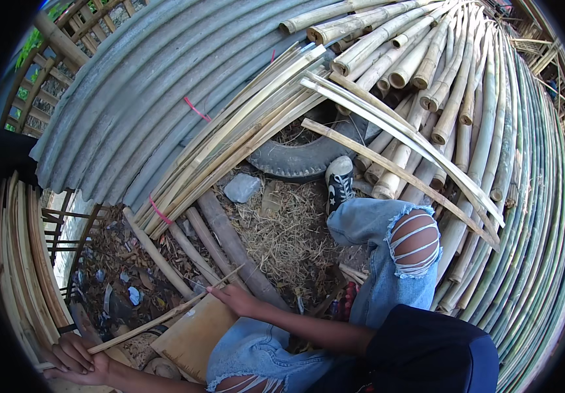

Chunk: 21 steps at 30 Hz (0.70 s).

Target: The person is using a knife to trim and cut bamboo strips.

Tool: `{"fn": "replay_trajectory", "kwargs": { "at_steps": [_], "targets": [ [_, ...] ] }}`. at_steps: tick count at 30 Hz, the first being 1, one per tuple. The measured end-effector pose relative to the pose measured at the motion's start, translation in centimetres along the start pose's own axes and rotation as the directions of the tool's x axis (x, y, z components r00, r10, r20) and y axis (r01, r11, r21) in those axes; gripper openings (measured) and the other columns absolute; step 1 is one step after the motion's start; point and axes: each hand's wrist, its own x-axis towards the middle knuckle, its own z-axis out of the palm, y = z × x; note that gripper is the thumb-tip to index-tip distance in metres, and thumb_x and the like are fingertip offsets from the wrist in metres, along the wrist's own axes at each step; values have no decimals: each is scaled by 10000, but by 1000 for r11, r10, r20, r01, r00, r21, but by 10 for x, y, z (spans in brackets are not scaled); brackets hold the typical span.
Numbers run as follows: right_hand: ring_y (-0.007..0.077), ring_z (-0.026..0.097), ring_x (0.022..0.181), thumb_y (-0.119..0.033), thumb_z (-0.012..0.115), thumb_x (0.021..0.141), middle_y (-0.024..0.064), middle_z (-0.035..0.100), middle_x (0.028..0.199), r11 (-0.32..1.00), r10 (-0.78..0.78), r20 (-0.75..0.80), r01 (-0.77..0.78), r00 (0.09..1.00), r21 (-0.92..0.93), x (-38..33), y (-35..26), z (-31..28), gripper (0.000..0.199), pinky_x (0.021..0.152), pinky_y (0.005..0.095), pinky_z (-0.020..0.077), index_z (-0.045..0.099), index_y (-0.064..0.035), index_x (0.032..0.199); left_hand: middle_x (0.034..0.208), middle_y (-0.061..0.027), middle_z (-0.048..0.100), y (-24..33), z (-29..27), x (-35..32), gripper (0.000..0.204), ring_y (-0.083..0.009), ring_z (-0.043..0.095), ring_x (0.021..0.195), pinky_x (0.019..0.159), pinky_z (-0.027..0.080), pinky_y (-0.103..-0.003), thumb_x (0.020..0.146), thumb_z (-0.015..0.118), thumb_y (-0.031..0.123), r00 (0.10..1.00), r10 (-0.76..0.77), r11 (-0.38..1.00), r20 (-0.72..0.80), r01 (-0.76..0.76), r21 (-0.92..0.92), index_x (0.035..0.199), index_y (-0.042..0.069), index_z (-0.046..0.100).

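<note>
We have a thin bamboo strip point(145, 321) across our lap, running from 8 o'clock up to centre. Our left hand point(76, 360) grips its near end; our right hand point(233, 298) pinches it midway over a wooden board point(194, 337). We judge it early going: split strips point(230, 150) stacked at 11 o'clock, whole poles point(427, 59) untouched at 1. Open room only on the littered ground point(282, 229) ahead.
</note>
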Motion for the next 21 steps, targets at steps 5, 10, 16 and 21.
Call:
{"fn": "replay_trajectory", "kwargs": {
  "at_steps": [5, 10, 16, 21],
  "targets": [
    [366, 600, 685, -488, 361, 896, 252, 567, 668, 972, 236, -151, -231, 960, 49, 27, 94, -37, 601, 649, 436, 442, 588, 69, 888, 343, 20, 307, -20, 25, -5, 439, -34, 223, 217, 193, 229, -143, 927, 324, 437, 998, 54, 998, -43, -52, 45, 622, 122, 319],
    [205, 473, 571, -505, 359, 896, 122, 455, 557, 977, 208, 48, -210, 977, 43, 7, 9, 11, 625, 588, 380, 385, 516, 52, 661, 350, 29, 291, -9, 23, -12, 412, -29, 204, 219, 199, 222, -139, 932, 323, 427, 992, 87, 986, -91, -73, 148, 641, 137, 298],
    [382, 526, 579, -434, 376, 907, 248, 479, 566, 980, 179, -82, -185, 980, -78, 14, 47, -8, 539, 571, 440, 399, 582, 58, 830, 350, 29, 293, -18, 34, 0, 415, -23, 223, 223, 202, 217, -136, 923, 353, 429, 999, 14, 999, -30, -12, 50, 638, 131, 316],
    [338, 541, 553, -426, 352, 913, 187, 520, 530, 734, -371, -225, 135, 901, -666, 51, 189, -37, 563, 540, 424, 395, 614, 35, 724, 358, 28, 298, -33, 45, 2, 448, -28, 248, 242, 219, 249, -139, 910, 348, 462, 999, -21, 999, 44, 23, -32, 617, 123, 337]
  ]
}}
